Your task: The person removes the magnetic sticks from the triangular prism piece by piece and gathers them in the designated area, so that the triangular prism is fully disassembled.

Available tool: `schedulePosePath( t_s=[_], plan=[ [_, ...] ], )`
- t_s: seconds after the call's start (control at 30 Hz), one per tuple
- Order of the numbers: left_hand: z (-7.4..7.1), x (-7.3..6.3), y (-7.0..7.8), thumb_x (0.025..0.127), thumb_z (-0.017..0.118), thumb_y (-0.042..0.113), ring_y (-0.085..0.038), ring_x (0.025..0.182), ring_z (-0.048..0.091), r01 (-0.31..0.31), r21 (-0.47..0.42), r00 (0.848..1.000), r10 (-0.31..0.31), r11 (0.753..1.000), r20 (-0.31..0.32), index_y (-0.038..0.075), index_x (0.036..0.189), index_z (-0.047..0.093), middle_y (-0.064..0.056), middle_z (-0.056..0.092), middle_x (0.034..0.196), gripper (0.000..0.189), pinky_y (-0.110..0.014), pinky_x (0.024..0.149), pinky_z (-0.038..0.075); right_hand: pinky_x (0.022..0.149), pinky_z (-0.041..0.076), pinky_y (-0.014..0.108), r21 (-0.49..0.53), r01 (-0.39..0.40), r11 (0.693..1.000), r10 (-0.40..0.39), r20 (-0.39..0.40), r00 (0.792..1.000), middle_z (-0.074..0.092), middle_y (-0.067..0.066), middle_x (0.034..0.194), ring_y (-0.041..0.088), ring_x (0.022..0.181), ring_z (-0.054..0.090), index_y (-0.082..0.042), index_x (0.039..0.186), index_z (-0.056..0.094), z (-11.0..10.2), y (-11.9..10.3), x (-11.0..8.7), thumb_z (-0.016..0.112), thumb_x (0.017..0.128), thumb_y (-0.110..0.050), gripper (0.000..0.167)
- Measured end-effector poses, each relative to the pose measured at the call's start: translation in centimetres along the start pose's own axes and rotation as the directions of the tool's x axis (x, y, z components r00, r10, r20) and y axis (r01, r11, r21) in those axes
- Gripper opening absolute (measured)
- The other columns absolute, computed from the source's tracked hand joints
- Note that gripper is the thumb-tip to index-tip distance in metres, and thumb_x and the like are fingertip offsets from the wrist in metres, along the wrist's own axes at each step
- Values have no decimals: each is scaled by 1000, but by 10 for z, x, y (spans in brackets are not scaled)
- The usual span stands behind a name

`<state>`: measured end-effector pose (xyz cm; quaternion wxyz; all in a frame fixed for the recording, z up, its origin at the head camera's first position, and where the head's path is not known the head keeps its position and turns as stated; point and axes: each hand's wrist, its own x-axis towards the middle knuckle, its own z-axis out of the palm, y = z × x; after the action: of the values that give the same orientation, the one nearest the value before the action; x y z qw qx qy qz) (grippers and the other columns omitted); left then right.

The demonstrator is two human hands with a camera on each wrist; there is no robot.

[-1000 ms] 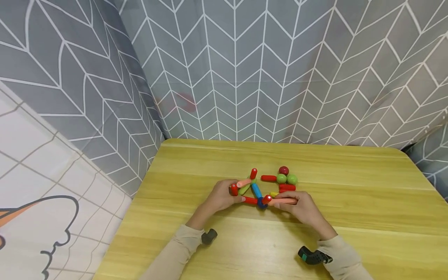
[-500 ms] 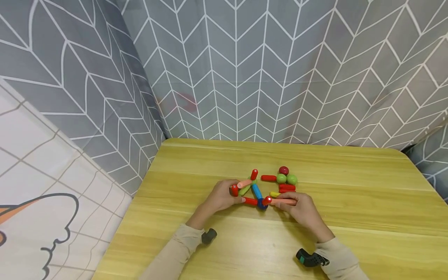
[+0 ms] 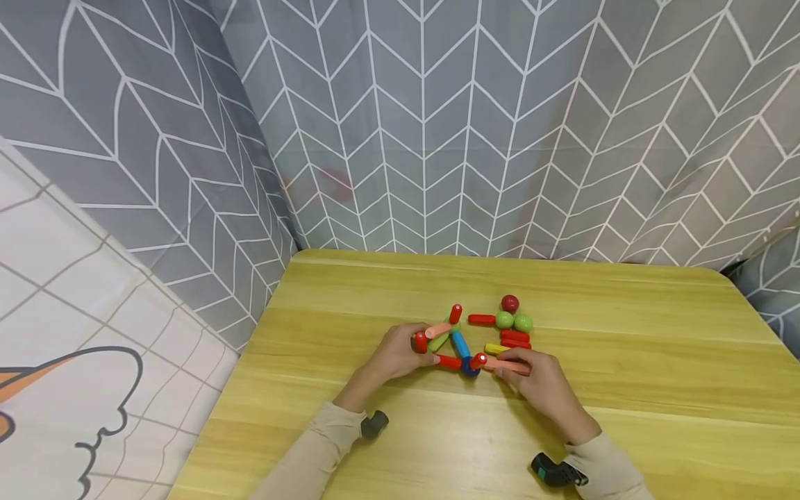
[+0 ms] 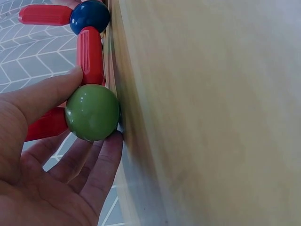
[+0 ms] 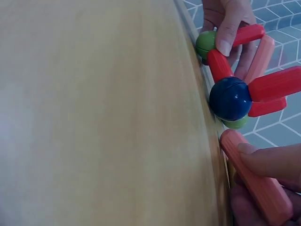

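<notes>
My left hand (image 3: 400, 353) holds a corner of a frame built from toy building rods and balls. In the left wrist view its thumb lies at a red rod (image 4: 90, 54), with fingers round the green ball (image 4: 92, 113). That rod runs to a dark blue ball (image 5: 230, 99), which also carries an upright red rod (image 3: 478, 360) and a light blue rod (image 3: 460, 344). My right hand (image 3: 542, 385) pinches a salmon-pink rod (image 5: 256, 176) between thumb and fingers. The rod's tip is close to the blue ball, with a narrow gap in the right wrist view.
Behind my right hand lie a yellow rod (image 3: 496, 348) and two red rods (image 3: 515, 339). Farther back are two loose green balls (image 3: 523, 323), a dark red ball (image 3: 510, 303) and another red rod (image 3: 482, 319). A patterned curtain (image 3: 437, 139) hangs behind the wooden table (image 3: 625, 333).
My right hand has shifted slightly toward me and the salmon-pink rod has turned a little, showing more of the yellow rod. The left hand keeps its hold on the frame.
</notes>
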<state>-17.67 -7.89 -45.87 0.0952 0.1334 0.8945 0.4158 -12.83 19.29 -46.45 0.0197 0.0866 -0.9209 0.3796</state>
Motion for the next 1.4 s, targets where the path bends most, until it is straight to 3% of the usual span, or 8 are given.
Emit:
schedulePosePath(
  t_s=[0.3, 0.57, 0.8, 1.0, 1.4],
  plan=[
    [1, -1, 0, 80, 85, 23, -29, 119, 63, 6, 5, 1000, -6, 1000, 2, 10, 127, 68, -9, 71, 126, 53, -44, 99, 51, 65, 48, 24, -112, 93, 989, -102, -79, 992, 78, 9, 95, 14, 75, 62, -8, 96, 78, 5, 1, -1, 85, 78, -9, 19],
    [-2, -1, 2, 80, 85, 22, -31, 122, 62, -1, 2, 1000, 1, 1000, 14, 11, 133, 64, -9, 69, 130, 58, -47, 102, 50, 72, 54, 33, -193, 142, 971, -163, -96, 982, 76, 8, 96, 19, 83, 68, -6, 96, 77, 6, 2, -2, 85, 78, -8, 20],
    [-2, -1, 1, 81, 85, 22, -31, 124, 60, -1, -11, 1000, 1, 1000, 25, 11, 135, 63, -9, 67, 133, 60, -49, 104, 50, 67, 52, 29, -242, 222, 945, -259, -137, 956, 74, 4, 90, 14, 79, 62, -7, 93, 77, 8, 5, -1, 86, 76, -6, 19],
    [-3, 0, -1, 81, 84, 23, -30, 126, 60, -7, -27, 999, 8, 1000, 32, 13, 135, 63, -8, 67, 134, 59, -48, 104, 49, 65, 53, 29, -260, 275, 926, -331, -204, 921, 74, 1, 84, 13, 76, 63, -9, 88, 76, 9, 7, 0, 88, 73, -6, 19],
    [-2, 1, -1, 81, 85, 21, -28, 123, 61, -28, -32, 999, 29, 999, 33, 13, 132, 66, -6, 69, 131, 55, -46, 102, 51, 68, 56, 37, -278, 281, 919, -351, -246, 904, 74, 3, 83, 18, 77, 65, -8, 85, 74, 9, 6, 1, 88, 71, -2, 20]
  ],
)
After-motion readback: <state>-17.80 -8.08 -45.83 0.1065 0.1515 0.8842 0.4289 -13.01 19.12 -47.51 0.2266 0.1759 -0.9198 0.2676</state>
